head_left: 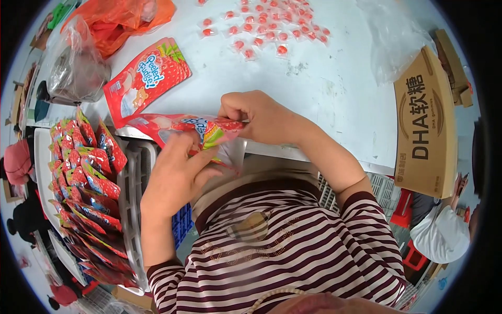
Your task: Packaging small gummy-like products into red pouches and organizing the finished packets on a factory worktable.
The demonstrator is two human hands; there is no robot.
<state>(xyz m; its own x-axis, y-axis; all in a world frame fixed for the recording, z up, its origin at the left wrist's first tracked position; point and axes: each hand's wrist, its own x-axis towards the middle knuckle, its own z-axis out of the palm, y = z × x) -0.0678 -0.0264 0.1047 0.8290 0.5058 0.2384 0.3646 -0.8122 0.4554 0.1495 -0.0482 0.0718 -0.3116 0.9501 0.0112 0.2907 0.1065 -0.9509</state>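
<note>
head view: red strawberry-print pouch (201, 132) held crosswise between both hands just above the table edge (314, 156), long axis running left to right, its right end pinched in the fingers of the right hand (261, 116), its lower left edge resting against the left hand (175, 175). right hand closed in a pinch on the pouch top; left hand half open, thumb and fingers pressed to the pouch underside, equally near. beyond the left hand, a flat pouch (146, 78) on the table; to its left, a tray of stacked pouches (86, 178).
</note>
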